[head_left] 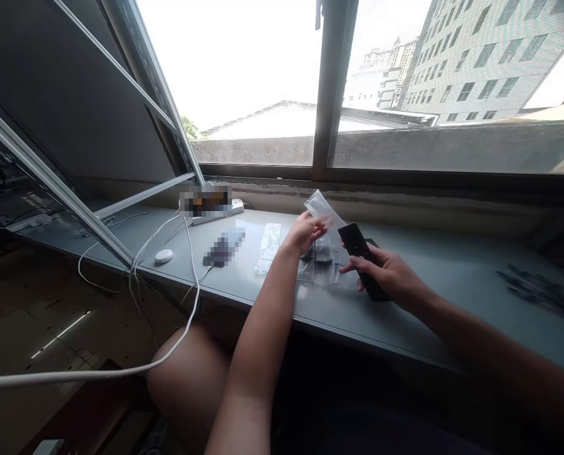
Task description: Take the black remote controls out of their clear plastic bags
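Note:
My left hand (304, 232) pinches the upper edge of a clear plastic bag (323, 208) and holds it up above the grey ledge (433, 265). My right hand (388, 273) grips a slim black device (357, 248), its top end tilted toward the bag's mouth. Just below the bag, between my hands, lie more clear bags with dark items (320, 254) inside.
Another flat clear bag (268, 248) lies left of my left hand. Further left are a blurred dark object (223, 248), a white round puck (163, 256), white cables (187, 297) and a power strip (215, 212). A dark pile (537, 287) sits at the far right.

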`<state>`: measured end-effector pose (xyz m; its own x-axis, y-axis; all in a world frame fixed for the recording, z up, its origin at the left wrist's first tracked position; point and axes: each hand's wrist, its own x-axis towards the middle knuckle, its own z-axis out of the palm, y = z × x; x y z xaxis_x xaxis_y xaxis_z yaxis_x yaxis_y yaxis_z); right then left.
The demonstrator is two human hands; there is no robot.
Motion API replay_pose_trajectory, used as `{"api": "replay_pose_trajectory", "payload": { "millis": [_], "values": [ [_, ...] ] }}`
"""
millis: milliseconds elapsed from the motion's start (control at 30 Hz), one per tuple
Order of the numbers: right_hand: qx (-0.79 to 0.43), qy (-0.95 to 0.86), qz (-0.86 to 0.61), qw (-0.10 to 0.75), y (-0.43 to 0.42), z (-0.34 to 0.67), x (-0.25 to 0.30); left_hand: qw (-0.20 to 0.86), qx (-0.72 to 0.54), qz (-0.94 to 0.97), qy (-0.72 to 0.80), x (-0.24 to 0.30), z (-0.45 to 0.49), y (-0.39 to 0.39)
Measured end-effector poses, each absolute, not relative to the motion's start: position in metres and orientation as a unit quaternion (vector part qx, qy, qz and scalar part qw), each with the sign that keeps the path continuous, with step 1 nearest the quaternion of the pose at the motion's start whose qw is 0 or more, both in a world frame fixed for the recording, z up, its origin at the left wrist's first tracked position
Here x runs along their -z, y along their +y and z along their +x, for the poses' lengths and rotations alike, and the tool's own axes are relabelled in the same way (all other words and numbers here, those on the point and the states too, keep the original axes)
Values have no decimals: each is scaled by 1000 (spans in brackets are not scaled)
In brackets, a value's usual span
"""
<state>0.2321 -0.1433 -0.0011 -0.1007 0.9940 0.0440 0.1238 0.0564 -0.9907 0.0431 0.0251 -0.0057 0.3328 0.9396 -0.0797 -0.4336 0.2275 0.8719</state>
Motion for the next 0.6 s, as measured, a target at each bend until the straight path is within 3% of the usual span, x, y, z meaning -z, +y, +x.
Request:
{"api": "replay_pose_trajectory", "payload": {
  "millis": [267, 600],
  "values": [
    [-520, -566, -451, 453, -149, 229, -7, 703, -626, 206, 266, -4, 29, 33],
    [-569, -535, -450, 432, -146, 234, 1, 774, -528, 301, 175, -9, 34, 16]
  ]
}}
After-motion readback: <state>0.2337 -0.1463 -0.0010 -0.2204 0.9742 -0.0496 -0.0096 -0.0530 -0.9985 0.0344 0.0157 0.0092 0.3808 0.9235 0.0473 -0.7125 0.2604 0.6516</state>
